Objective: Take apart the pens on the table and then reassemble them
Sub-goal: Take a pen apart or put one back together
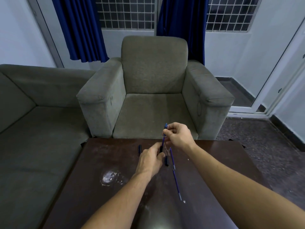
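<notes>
Right hand (pixel 179 135) pinches top of slim blue pen (pixel 164 138), held above dark glossy table (pixel 102 156). Left hand (pixel 151 160) clamps its black lower end. Below grip: two thin blue refills (pixel 176 184), short black cap (pixel 166 161).

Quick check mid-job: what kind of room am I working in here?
Most likely a home living room. A grey armchair faces the dark wooden table, a matching sofa sits alongside, and blue curtains hang by grilled windows.
</notes>
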